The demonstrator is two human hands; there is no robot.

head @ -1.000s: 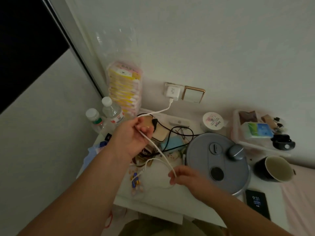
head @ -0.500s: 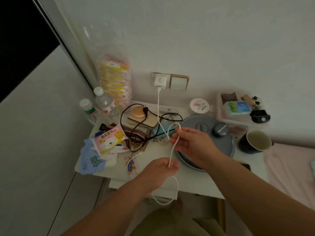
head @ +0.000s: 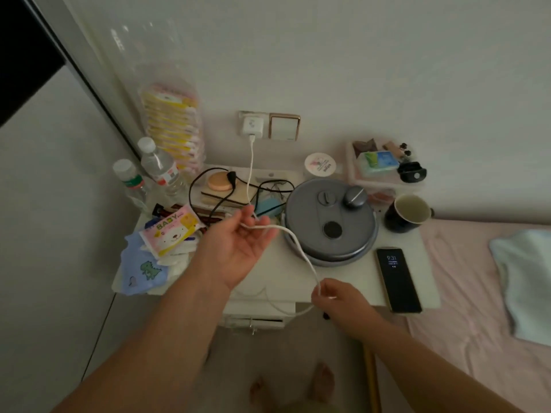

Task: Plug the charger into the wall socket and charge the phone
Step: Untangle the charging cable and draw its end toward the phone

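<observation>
A white charger (head: pixel 252 126) sits plugged into the wall socket (head: pixel 242 116) above the bedside table. Its white cable (head: pixel 251 171) hangs down, crosses my left hand (head: pixel 238 245) and runs on to my right hand (head: pixel 337 296). My left hand is palm up over the table's middle, the cable lying loosely across its fingers. My right hand pinches the cable near the table's front edge, and a loop (head: pixel 286 308) droops below it. The black phone (head: pixel 398 278) lies face up at the table's right front corner, screen lit, apart from both hands.
The white table (head: pixel 298 278) carries a round grey appliance (head: pixel 331 222), a dark mug (head: pixel 407 211), two water bottles (head: pixel 159 166), a baby wipes pack (head: pixel 171 232), black cables (head: pixel 208 198) and a tray of small items (head: pixel 378 165). A pink bed (head: pixel 477 278) lies to the right.
My left hand has risen to the table's middle and turned palm up under the cable. My right hand has dropped from above the grey appliance to the front edge, sliding along the cable.
</observation>
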